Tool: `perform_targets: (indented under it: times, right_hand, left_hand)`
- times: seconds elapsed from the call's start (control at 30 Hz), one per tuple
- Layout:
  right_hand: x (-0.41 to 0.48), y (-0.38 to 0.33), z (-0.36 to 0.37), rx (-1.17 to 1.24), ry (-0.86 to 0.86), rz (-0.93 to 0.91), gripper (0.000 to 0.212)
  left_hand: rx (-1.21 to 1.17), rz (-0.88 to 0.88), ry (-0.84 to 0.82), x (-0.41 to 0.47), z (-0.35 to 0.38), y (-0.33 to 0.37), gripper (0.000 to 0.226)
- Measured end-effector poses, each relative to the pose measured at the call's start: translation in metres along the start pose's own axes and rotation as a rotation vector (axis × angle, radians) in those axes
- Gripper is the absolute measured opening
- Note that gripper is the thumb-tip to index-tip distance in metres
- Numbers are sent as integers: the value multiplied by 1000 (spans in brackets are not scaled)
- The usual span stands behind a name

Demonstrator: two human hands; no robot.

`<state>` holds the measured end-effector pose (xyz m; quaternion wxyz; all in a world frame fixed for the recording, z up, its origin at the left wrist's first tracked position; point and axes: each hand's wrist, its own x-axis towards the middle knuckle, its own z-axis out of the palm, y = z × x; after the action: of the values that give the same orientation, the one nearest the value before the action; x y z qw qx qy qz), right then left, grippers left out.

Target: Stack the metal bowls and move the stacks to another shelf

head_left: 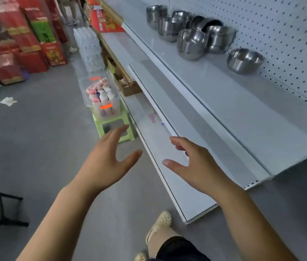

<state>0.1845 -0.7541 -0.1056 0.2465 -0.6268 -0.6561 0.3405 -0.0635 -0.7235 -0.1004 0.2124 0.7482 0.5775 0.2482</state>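
A: How are the hands placed?

B: Both arms reach forward, bare to the elbow. The left hand hangs over the grey floor, palm turned inward, fingers spread apart and holding nothing. The right hand hovers over the front edge of the lowest shelf, fingers loosely curled and parted, thumb stretched toward the left hand. It holds nothing either. The two palms face each other with a gap between them.

A: And the bowls?

B: The metal bowls sit on the top shelf, far back and to the right, close to the white pegboard. They are shiny steel with rounded sides. Several stand in short stacks, crowded together, and one or two lean tilted in the middle of the group. A single bowl stands upright apart from the cluster, nearer the camera.

A: Are the hands close to them?

B: No, well apart, low down in front.

A: Anything else nearby?

B: A green stool beyond the left hand carries a clear plastic box of small bottles. Red cartons stand across the aisle.
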Motion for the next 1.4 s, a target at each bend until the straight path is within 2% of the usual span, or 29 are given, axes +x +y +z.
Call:
perform_targets:
  times: [0.4, 0.67, 1.03, 1.13, 1.3, 1.4]
  right_hand:
    - [162, 23, -91, 0, 348, 67, 63]
    - [239, 57, -146, -3, 496, 217, 62]
    - [288, 96, -158, 115, 848, 463, 88]
    - [311, 102, -161, 137, 939, 507, 88]
    - [345, 119, -167, 135, 1114, 554, 82]
    - [357, 126, -165, 76, 1217, 580, 62]
  left_hand:
    - [-89, 255, -7, 235, 41, 24, 80]
    - [-271, 218, -8, 355, 90, 49, 97]
    - [-347, 231, 11, 479, 133, 52, 102]
    - [-415, 276, 27, 502, 136, 49, 98]
    - [-424, 413, -30, 528, 137, 39, 73]
    - [-446, 427, -41, 539, 137, 31, 66]
